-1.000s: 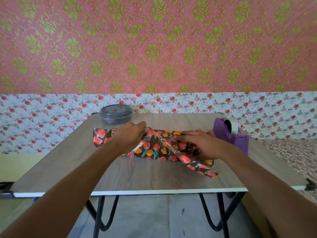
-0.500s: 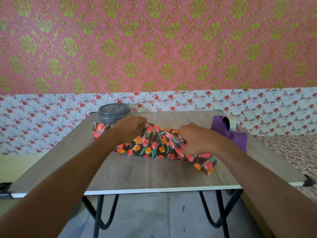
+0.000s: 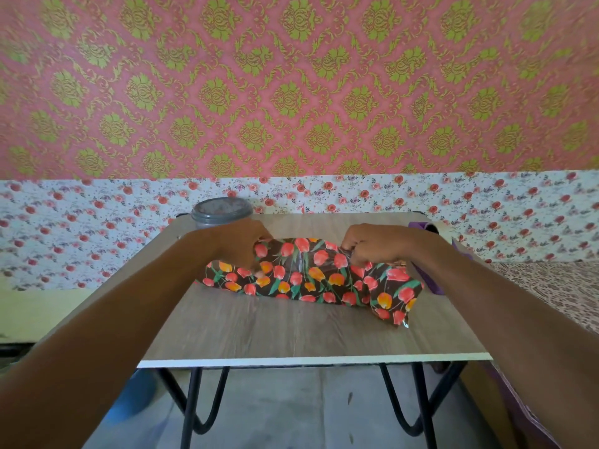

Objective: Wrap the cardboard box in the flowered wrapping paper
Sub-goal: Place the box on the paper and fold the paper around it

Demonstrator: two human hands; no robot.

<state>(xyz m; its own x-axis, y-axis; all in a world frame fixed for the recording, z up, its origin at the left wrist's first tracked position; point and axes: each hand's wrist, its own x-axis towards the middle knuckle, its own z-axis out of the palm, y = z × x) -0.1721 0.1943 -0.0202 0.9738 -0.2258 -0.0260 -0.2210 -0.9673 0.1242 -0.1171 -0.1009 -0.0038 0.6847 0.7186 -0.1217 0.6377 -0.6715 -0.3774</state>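
- The flowered wrapping paper (image 3: pixel 301 280) lies in the middle of the surface (image 3: pixel 291 332), and its long axis runs from left to right in front of the person.
- The cardboard box itself is not visible; I judge that it is inside the paper, because the bundle stands up from the surface like a low block.
- The left hand (image 3: pixel 241 243) is on the left end of the bundle, with curled fingers that pinch the paper at the far top edge.
- The right hand (image 3: pixel 372 243) is on the right part, also closed, and it gathers a fold of the paper between the fingertips.
- The two hands are well apart, one near each end, and both are on the far side of the bundle.
- A loose tail of paper hangs out at the right near corner, just beside the right forearm, so the right hand is the nearer one to fold it in.
- A purple tape dispenser (image 3: pixel 432 280) stands just beside the right end, mostly hidden by the right arm.
- A grey round container (image 3: pixel 221 212) stands behind the left hand, at the far edge.
- My judgement: the next move is to close the right end and then to reach for tape.
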